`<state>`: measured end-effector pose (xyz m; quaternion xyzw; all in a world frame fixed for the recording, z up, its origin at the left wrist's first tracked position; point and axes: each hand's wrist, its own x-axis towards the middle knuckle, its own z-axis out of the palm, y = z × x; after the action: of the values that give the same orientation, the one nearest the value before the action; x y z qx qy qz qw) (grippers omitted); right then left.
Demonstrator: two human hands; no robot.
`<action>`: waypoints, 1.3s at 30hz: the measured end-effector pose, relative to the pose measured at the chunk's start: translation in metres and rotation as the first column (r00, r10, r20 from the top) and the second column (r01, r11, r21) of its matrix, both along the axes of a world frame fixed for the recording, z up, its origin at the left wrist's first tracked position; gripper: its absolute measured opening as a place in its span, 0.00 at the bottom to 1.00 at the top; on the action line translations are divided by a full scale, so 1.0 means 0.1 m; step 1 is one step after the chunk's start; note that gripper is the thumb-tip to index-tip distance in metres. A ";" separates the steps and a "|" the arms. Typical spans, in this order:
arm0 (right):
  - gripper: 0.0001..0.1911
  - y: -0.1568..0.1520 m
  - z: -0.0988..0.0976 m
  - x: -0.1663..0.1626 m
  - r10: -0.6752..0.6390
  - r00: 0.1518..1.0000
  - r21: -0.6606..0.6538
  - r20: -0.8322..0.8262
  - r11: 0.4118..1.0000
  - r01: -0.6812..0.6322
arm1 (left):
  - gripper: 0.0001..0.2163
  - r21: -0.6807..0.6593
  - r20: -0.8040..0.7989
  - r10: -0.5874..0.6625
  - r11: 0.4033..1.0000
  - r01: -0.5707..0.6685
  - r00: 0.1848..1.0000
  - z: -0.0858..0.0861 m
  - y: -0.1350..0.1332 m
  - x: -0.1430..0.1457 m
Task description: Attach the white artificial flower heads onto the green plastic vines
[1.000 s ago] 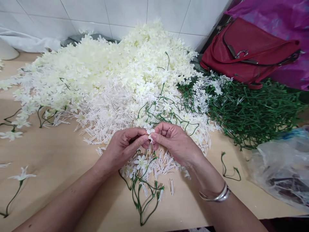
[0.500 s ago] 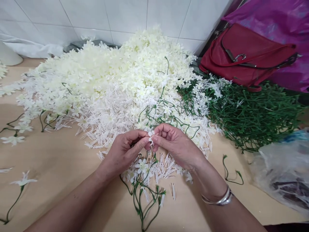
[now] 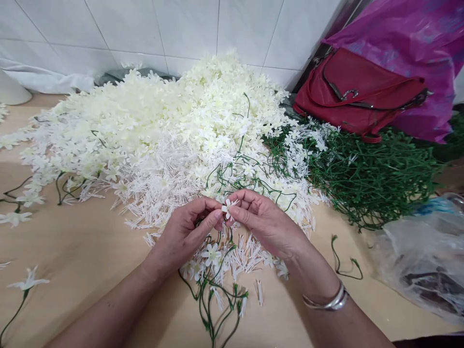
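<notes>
Between my fingertips, in the middle of the head view, is a small white artificial flower (image 3: 228,209) with its petals spread. My left hand (image 3: 189,223) pinches it from the left, thumb against forefinger. From the other side my right hand (image 3: 266,220) pinches it too, with thumb and forefinger at the petals; the other fingers are curled. What sits behind the flower is hidden by the fingers. Just below the hands lie green plastic stems (image 3: 213,304), several loose white flowers (image 3: 211,253) and thin white stamen pieces (image 3: 250,256).
A large heap of white flowers (image 3: 145,106) rests against the tiled wall. Green stems (image 3: 373,179) are piled at right, below a red handbag (image 3: 362,92) and a purple bag (image 3: 409,38). A clear plastic bag (image 3: 416,261) lies at the right edge. One stemmed flower (image 3: 27,282) lies at left.
The flower between my fingers has turned, and its petals now face the camera more openly. Both hands stay nearly in place. The whole view has shifted slightly.
</notes>
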<state>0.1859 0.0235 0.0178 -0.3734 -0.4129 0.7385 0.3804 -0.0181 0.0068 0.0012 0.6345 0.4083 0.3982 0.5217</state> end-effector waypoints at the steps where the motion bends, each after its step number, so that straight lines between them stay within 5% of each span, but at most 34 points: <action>1: 0.15 0.00 -0.01 -0.01 -0.008 1.000 0.002 0.011 1.000 0.008 | 0.10 0.012 -0.020 0.003 1.000 -0.003 1.000 0.00 0.00 0.00; 21: 0.19 -0.01 -0.06 -0.03 -0.004 0.987 0.024 0.159 1.000 0.000 | 0.08 0.047 -0.102 -0.040 0.998 0.045 0.994 0.03 0.03 -0.06; 29: 0.17 0.01 0.08 0.02 -0.010 0.999 0.115 0.040 0.993 0.006 | 0.06 -0.048 0.185 0.077 0.996 -0.069 0.980 0.08 0.02 -0.07; 35: 0.11 0.00 0.15 0.07 -0.392 0.888 0.448 0.240 0.856 0.257 | 0.12 -0.349 0.546 0.429 0.897 -0.270 0.720 0.07 0.10 -0.17; 39: 0.09 -0.04 0.14 0.03 -0.548 0.762 0.637 0.345 0.733 0.238 | 0.12 -0.410 0.559 0.432 0.886 -0.217 0.707 0.10 0.11 -0.20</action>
<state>0.1884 0.0197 0.0316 -0.5090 -0.6025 0.3558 0.5013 -0.0385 0.0180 0.0107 0.2870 0.3717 0.6052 0.6428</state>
